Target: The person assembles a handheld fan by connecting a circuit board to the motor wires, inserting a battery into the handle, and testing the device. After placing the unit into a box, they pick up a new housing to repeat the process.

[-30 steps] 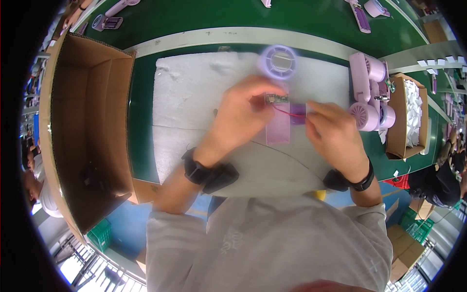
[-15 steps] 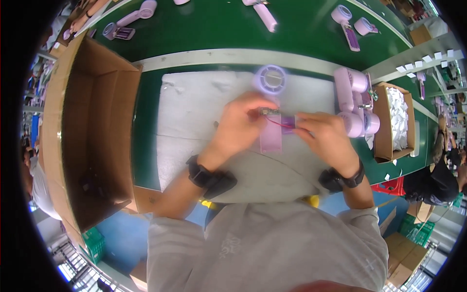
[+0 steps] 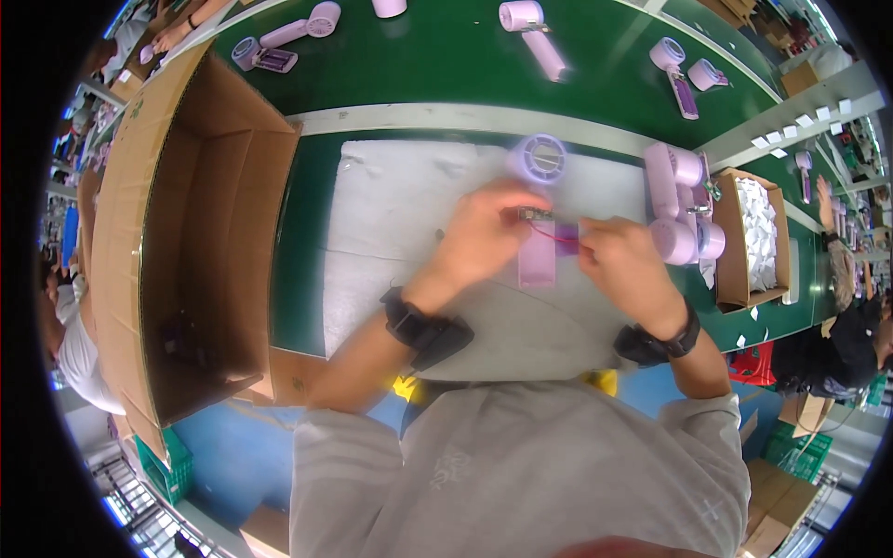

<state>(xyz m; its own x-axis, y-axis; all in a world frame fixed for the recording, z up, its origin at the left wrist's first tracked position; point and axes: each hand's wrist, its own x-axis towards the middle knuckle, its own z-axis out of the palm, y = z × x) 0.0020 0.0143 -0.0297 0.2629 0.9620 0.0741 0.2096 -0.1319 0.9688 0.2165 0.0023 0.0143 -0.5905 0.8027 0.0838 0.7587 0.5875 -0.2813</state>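
Observation:
A lilac handheld fan (image 3: 537, 260) lies on a white foam sheet (image 3: 377, 214), its round head pointing away from me and its handle open toward me. My left hand (image 3: 484, 232) is closed around its neck, by a small green circuit board (image 3: 535, 214). Just right of the handle, my right hand (image 3: 623, 260) pinches a purple cylindrical battery (image 3: 566, 240), mostly covered by the fingers. A thin red wire (image 3: 551, 234) runs from the board toward the battery. The fingertips of my left hand are partly hidden.
A large open cardboard box (image 3: 200, 251) stands at left. Stacked lilac fan parts (image 3: 674, 205) sit at right, beside a small carton (image 3: 737, 265) of white paper pieces (image 3: 760, 232). Beyond a pale rail (image 3: 446, 113), more fan parts (image 3: 544, 56) lie on a green surface (image 3: 419, 70). Other people work at both sides.
The whole view has shifted, with the scene sitting further right. Both hands keep their holds on the fan and the battery, and less of the battery shows beside my right fingers.

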